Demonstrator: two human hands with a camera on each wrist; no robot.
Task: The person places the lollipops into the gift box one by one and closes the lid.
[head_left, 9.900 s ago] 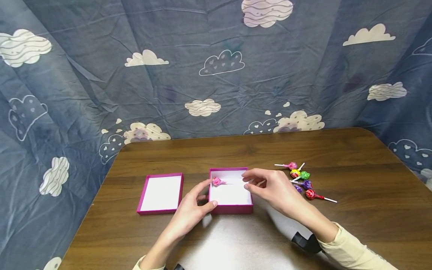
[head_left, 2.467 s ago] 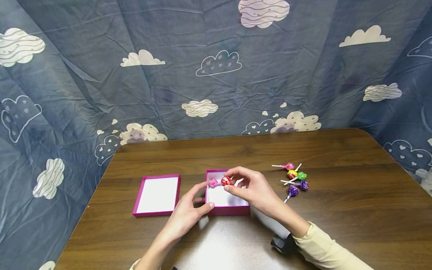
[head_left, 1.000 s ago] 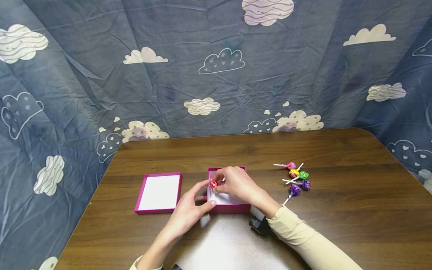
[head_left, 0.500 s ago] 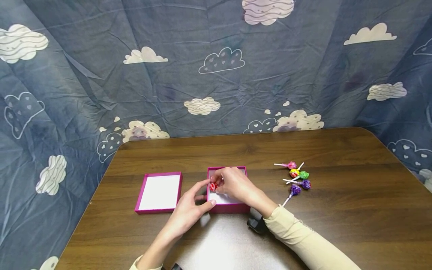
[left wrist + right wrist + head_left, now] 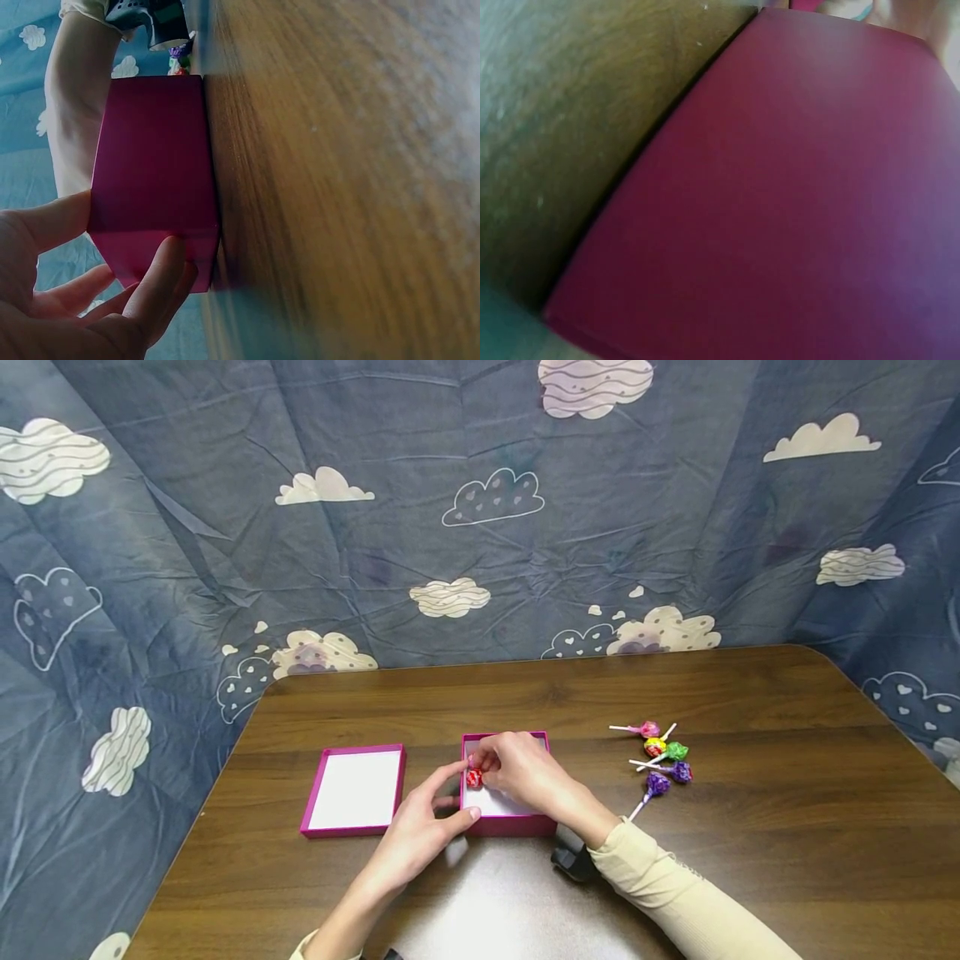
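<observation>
An open magenta box (image 5: 512,825) with a white inside stands mid-table. My right hand (image 5: 521,768) reaches into it with bent fingers, pinching a red-wrapped lollipop (image 5: 474,777) low by the left wall; the stick is hidden behind the fingers. Just behind the red candy a sliver of a pink lollipop (image 5: 471,762) shows. My left hand (image 5: 420,822) rests against the box's left side, thumb at the front corner and fingers loosely extended along the wall. The left wrist view shows those fingers touching the box (image 5: 154,154). In the right wrist view the box wall (image 5: 780,195) fills most of the picture.
Left of the box lies its magenta-rimmed lid (image 5: 354,789), white inside up. To the right lie a pink lollipop (image 5: 648,729), a yellow-and-red one (image 5: 655,746), a green one (image 5: 677,751) and two purple ones (image 5: 681,772). A cloud-patterned curtain (image 5: 375,543) hangs behind the table.
The red lollipop has gone from the right-hand group into the box, carried leftward by my right hand. Over the last second it has shifted slightly toward the front. My left hand stays at the box.
</observation>
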